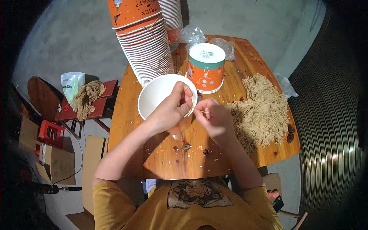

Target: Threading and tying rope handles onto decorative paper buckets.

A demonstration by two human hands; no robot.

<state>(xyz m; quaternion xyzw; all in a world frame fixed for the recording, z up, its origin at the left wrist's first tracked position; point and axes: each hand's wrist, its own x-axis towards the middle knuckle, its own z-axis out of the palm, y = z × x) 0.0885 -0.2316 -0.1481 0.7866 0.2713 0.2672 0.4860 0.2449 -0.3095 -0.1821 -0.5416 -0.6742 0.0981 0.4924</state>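
- Right now I seem to be working a cord (207, 112) at the right side of a bucket's rim, perhaps fastening it there.
- That bucket (152, 96), white inside, is in front of me over the near part of the desk (126, 142), mouth up.
- My left hand (174, 107) reaches over the mouth with fingers curled by the rim; whether it grips the wall or part of the cord, I cannot tell.
- My right hand (214, 119) pinches the cord between thumb and forefinger, just outside the rim.
- I judge the next move calls for a steady bucket and a firm pinch, as a strand this thin could slip.
- Close behind the bucket, a tall leaning stack of nested buckets (145, 51) limits room on the far left; a knock could upset it.
- An upside-down orange and green bucket (205, 74) stands beyond my hands, with clear plastic bags (193, 35) behind it.
- To the right, a loose heap of tan cords (264, 111) lies near my right hand and could snag.
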